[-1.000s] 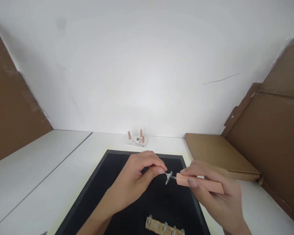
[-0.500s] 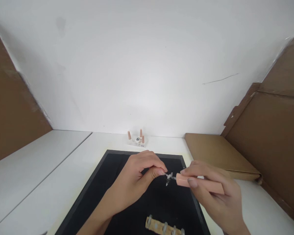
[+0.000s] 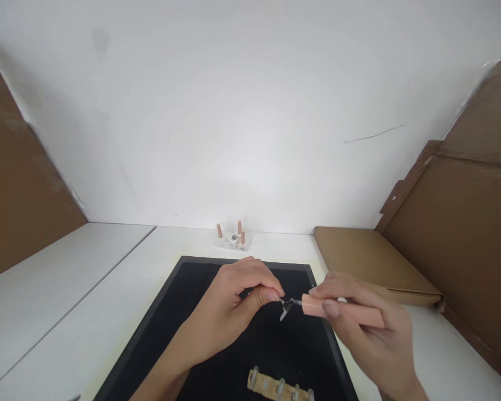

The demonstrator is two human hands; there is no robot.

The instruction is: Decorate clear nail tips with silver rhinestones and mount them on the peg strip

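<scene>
My left hand (image 3: 237,298) pinches a small pale, shiny piece (image 3: 283,315) between thumb and forefinger. This piece has thin flat parts sticking out; its kind is too small to make out. My right hand (image 3: 371,328) is closed round a thick pink-handled tool (image 3: 342,311), held nearly level. The tool's thin dark tip points left and meets the small piece, apparently touching it. Both hands are above a black mat (image 3: 250,356). Below them lies a tan strip (image 3: 268,385) with several greyish clear upright pieces on it.
At the back stands a clear holder (image 3: 230,245) with pink-capped bottles (image 3: 239,226). A flat cardboard box (image 3: 359,253) lies on the white table at right. Cardboard panels (image 3: 476,223) rise at both sides, and a white wall (image 3: 250,111) closes the back.
The small piece has turned by the tool's tip, so its flat parts show at another angle. My right hand and the tool have shifted slightly right. My left hand has barely moved.
</scene>
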